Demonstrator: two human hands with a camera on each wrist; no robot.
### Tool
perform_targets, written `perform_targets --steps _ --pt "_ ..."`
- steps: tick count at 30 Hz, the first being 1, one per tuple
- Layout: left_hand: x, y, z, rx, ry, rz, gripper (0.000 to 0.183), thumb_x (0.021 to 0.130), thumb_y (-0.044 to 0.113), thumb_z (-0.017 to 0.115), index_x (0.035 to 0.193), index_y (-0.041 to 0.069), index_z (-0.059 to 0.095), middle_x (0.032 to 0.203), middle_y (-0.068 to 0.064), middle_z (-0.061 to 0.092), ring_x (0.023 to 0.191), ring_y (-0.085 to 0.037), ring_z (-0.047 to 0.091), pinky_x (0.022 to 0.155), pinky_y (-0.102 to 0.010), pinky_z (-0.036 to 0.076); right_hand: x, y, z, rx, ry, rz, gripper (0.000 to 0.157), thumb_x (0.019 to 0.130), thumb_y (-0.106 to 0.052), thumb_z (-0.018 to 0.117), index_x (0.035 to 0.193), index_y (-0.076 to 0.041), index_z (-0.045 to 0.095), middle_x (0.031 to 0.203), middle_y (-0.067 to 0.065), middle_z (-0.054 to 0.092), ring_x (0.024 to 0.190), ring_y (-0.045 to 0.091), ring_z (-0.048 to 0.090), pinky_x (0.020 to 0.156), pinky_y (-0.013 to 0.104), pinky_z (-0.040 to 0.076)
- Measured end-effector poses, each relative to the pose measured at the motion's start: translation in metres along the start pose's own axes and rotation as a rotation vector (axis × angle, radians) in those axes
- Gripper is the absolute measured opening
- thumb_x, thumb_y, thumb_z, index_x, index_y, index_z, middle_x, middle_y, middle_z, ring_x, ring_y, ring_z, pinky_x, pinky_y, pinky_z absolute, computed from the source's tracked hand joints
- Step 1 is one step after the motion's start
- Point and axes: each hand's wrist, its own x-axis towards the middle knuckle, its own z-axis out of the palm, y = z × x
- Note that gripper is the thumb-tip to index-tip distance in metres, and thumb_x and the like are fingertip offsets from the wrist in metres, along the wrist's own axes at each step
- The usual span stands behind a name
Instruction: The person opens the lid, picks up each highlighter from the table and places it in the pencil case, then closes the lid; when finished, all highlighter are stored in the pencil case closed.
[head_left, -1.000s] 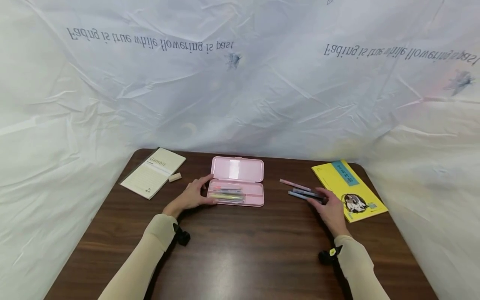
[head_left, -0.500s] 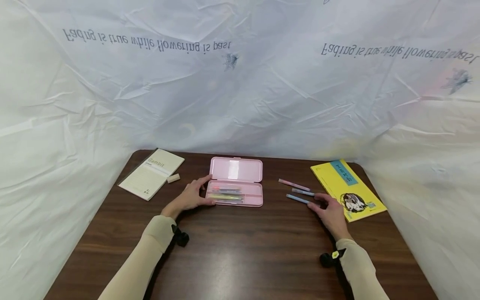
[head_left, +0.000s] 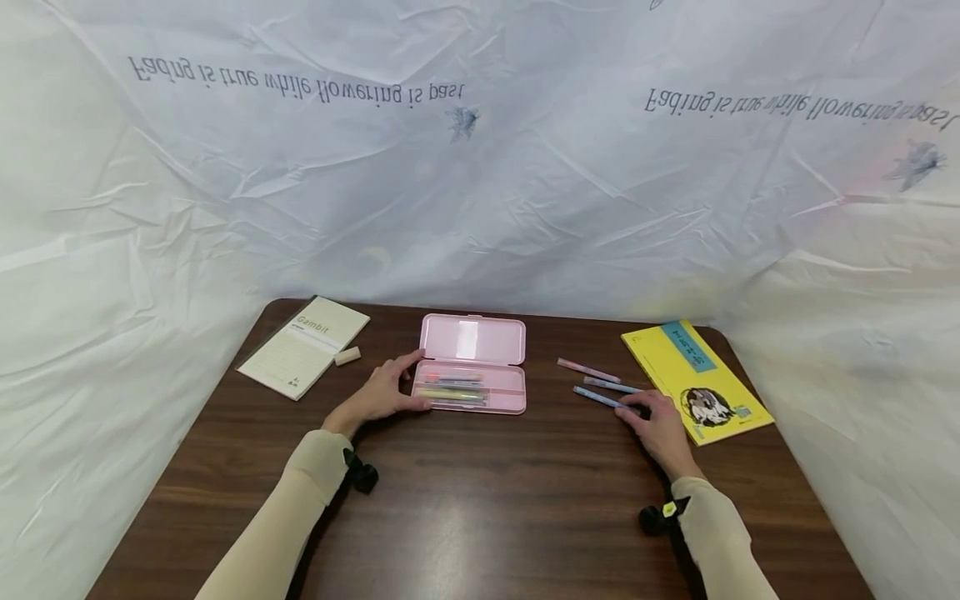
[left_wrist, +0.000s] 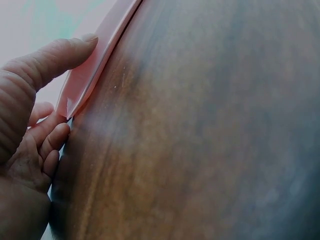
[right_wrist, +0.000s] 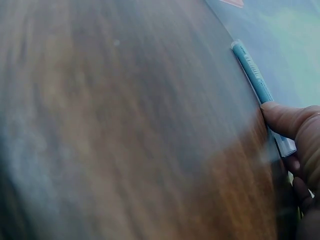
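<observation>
In the head view, my left hand (head_left: 381, 395) holds the left end of an open pink pencil case (head_left: 513, 402). Its thumb lies along the front edge, seen close in the left wrist view on the pink case wall (left_wrist: 82, 92). Several pens and markers (head_left: 453, 393) lie inside the case's left part. On the right, my right hand (head_left: 660, 425) pinches a blue pen (head_left: 594, 396) near its right end, the thumb on its near side in the right wrist view. Just behind it lie a second bluish pen (head_left: 609, 384) and a pink pen (head_left: 588, 370).
A cream notebook (head_left: 306, 346) with a small whitish eraser-like block (head_left: 347, 357) beside it lies at the table's left. Near the right edge is a yellow book (head_left: 697, 379), close to my right hand. A white printed sheet (head_left: 480, 208) hangs behind the wooden table (head_left: 480, 500).
My right hand has drawn slightly back, its fingers coming off the farther bluish pen and gathering on the nearer blue one. The left hand and the pencil case have stayed put.
</observation>
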Motion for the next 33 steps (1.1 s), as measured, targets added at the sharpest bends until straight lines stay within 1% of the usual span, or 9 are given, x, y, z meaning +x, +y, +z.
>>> perform_targets --steps 3,8,13,18,24,28,33 --pt "0.000 -0.001 -0.001 0.001 0.000 -0.007 0.108 0.078 0.049 0.091 0.166 0.018 0.036 0.120 -0.013 0.056 0.112 -0.030 0.048 0.097 -0.051 0.040 0.001 -0.003 0.001 0.023 -0.005 0.016 0.021 0.097 -0.021 0.079 0.109 -0.004 0.078 0.119 0.023 0.067 0.115 0.043 0.056 0.100 0.062 0.040" --pt "-0.002 -0.002 -0.004 -0.002 0.000 -0.017 0.110 0.077 0.050 0.091 0.166 0.018 0.035 0.122 -0.014 0.056 0.113 -0.030 0.048 0.099 -0.052 0.040 0.004 -0.010 0.006 0.078 0.011 0.033 0.022 0.099 -0.021 0.078 0.111 -0.004 0.077 0.120 0.022 0.070 0.117 0.041 0.061 0.102 0.059 0.042" --pt "-0.003 -0.002 -0.006 -0.002 -0.002 -0.014 0.108 0.079 0.049 0.091 0.166 0.018 0.035 0.121 -0.013 0.056 0.112 -0.030 0.048 0.098 -0.051 0.040 0.013 -0.026 0.016 0.098 0.013 0.021 0.022 0.098 -0.021 0.078 0.112 -0.004 0.077 0.120 0.022 0.071 0.115 0.041 0.061 0.101 0.060 0.043" --pt "-0.004 -0.002 -0.006 -0.002 0.001 -0.007 0.107 0.080 0.046 0.091 0.166 0.017 0.035 0.118 -0.013 0.056 0.109 -0.030 0.047 0.096 -0.051 0.040 0.030 -0.054 0.034 0.122 -0.021 -0.022 0.022 0.099 -0.022 0.077 0.113 -0.006 0.077 0.117 0.018 0.072 0.110 0.037 0.060 0.100 0.056 0.042" --pt "-0.002 -0.003 -0.002 0.011 -0.005 0.000 0.107 0.080 0.048 0.090 0.166 0.017 0.035 0.121 -0.013 0.057 0.112 -0.029 0.048 0.098 -0.051 0.040 0.051 -0.095 0.058 0.160 -0.050 -0.099 0.017 0.096 -0.021 0.081 0.107 -0.009 0.079 0.109 0.012 0.074 0.100 0.030 0.058 0.091 0.047 0.043" --pt "-0.001 -0.002 -0.001 0.018 -0.010 0.000 0.107 0.080 0.050 0.090 0.167 0.018 0.035 0.123 -0.012 0.057 0.113 -0.029 0.048 0.100 -0.053 0.039 0.059 -0.118 0.070 0.188 -0.074 -0.119 0.015 0.095 -0.021 0.081 0.106 -0.010 0.079 0.104 0.008 0.072 0.097 0.027 0.056 0.088 0.044 0.042" --pt "-0.001 -0.002 -0.002 0.021 -0.009 -0.007 0.107 0.080 0.050 0.089 0.167 0.019 0.035 0.123 -0.012 0.057 0.114 -0.029 0.048 0.101 -0.055 0.038 0.065 -0.139 0.083 0.201 -0.099 -0.150 0.017 0.095 -0.021 0.081 0.107 -0.009 0.079 0.104 0.007 0.073 0.098 0.027 0.057 0.089 0.044 0.044"
